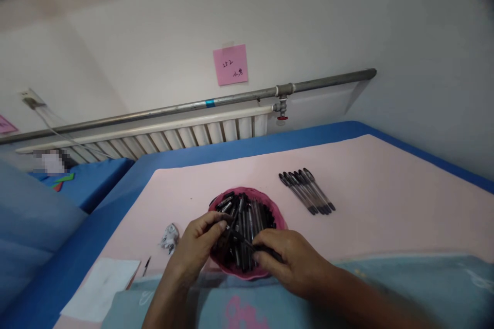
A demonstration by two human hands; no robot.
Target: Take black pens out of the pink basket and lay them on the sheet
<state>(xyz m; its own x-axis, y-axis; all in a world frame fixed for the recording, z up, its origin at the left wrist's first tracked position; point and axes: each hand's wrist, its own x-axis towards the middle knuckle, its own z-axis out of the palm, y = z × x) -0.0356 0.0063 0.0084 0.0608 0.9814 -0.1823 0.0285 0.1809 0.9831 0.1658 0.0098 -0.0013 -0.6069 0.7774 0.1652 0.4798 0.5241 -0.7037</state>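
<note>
A pink basket point(281, 220) packed with pen parts point(241, 218) and black caps sits in front of me. Over its right side, my right hand point(287, 257) is closed around a dark pen point(244, 239) whose tip points left. My left hand point(204, 234) pinches a small dark pen part point(230, 224) above the basket's left side, close to that tip. Whether the two pieces touch, I cannot tell. To the right of the basket, several capped pens point(306, 193) lie side by side in a slanted row.
Left of the basket lie a crumpled wrapper point(170, 238), a thin dark pen piece point(146, 266) and a white paper sheet point(102, 288). Pink sheeting point(393, 200) covers the blue-edged table. A teal cloth point(409, 288) lies along the near edge. Behind stand a radiator point(185, 136) and pipe point(170, 111).
</note>
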